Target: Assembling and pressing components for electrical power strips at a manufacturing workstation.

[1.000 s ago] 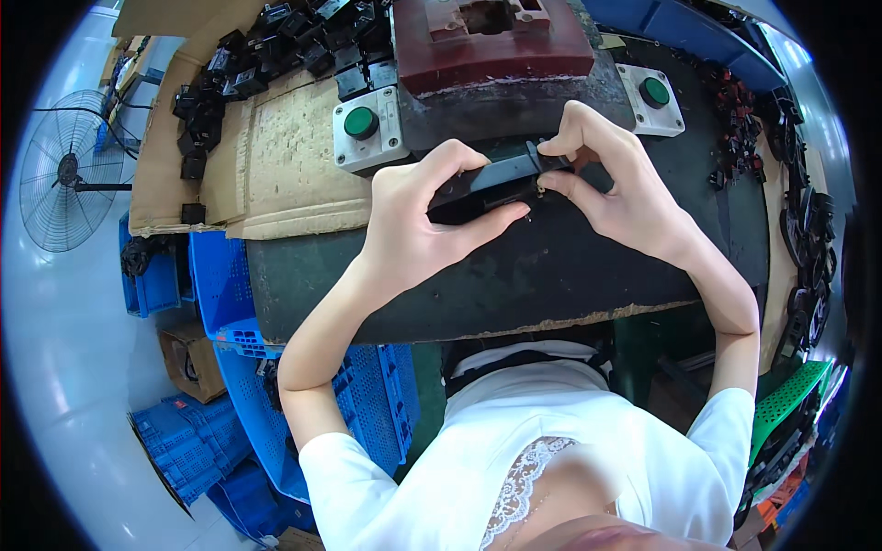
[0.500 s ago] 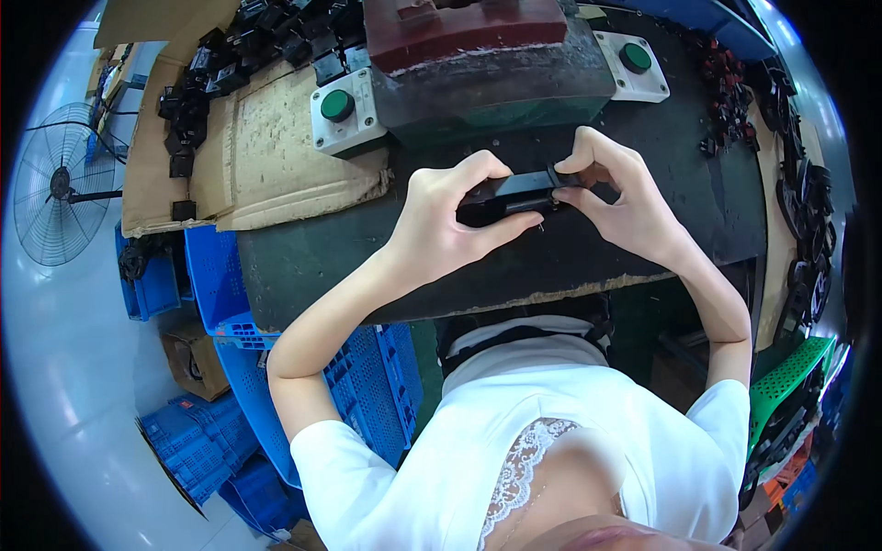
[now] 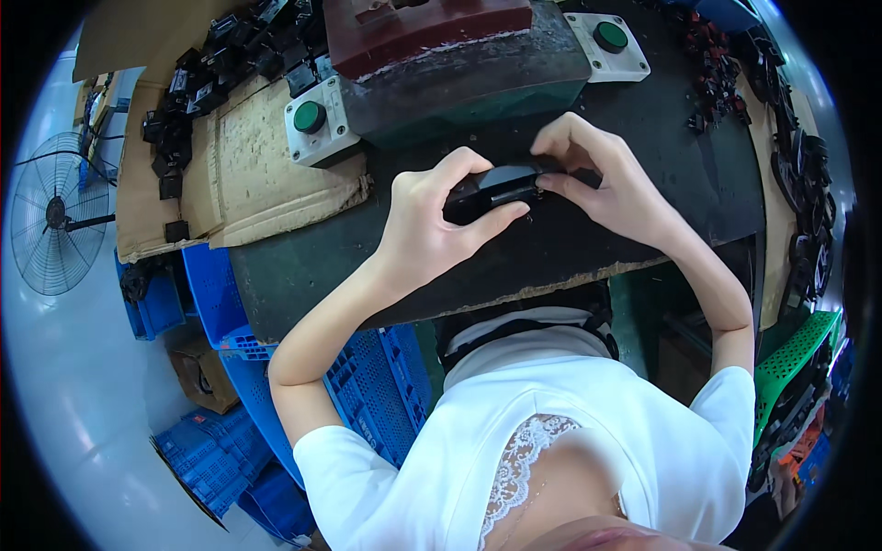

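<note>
A black, glossy, elongated plastic part is held above the dark worktop. My left hand wraps round its left end, with the fingers over the top and the thumb along the near side. At the other end is my right hand: its thumb presses on the part's right tip, and the index finger curves above it, slightly raised. The inside of the part and the fingers behind it are hidden.
Beyond my hands stands a machine block with a dark red top, between two green push buttons. Black parts lie on cardboard at left. Small red-and-black parts and black rings are at right.
My right index finger has lifted off the part's end, while the thumb stays against it. The view has shifted slightly, and both hands still hold the part at nearly the same place.
</note>
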Action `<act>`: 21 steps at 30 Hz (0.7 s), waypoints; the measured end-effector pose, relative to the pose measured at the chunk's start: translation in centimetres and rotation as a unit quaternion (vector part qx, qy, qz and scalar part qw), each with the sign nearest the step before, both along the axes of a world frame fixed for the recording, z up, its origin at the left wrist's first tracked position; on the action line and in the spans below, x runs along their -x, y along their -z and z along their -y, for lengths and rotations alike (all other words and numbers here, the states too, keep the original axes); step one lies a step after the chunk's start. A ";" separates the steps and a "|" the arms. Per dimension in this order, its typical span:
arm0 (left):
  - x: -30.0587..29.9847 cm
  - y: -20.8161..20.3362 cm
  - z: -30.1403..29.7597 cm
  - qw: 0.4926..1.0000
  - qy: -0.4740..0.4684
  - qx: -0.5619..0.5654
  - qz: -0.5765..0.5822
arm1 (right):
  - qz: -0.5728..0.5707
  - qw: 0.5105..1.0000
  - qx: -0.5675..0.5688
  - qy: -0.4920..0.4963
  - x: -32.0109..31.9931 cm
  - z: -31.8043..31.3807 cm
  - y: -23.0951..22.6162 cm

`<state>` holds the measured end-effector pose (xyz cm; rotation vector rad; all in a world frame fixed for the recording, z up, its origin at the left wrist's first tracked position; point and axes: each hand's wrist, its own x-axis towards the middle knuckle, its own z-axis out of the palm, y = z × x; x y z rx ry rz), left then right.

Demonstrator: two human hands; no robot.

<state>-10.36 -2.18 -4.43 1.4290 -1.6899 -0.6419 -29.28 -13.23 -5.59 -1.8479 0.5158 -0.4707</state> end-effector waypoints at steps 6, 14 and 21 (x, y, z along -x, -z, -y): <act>-0.5 0.1 0.1 1.000 0.003 0.025 -0.002 | 0.022 0.997 0.076 -0.020 -0.2 0.6 -0.2; -0.8 0.6 0.0 0.999 0.021 0.043 0.022 | -0.052 0.996 0.048 -0.060 -0.6 0.8 -0.5; -0.9 0.6 0.2 0.999 0.021 0.040 0.006 | -0.027 0.998 0.022 -0.056 -1.0 1.1 -0.2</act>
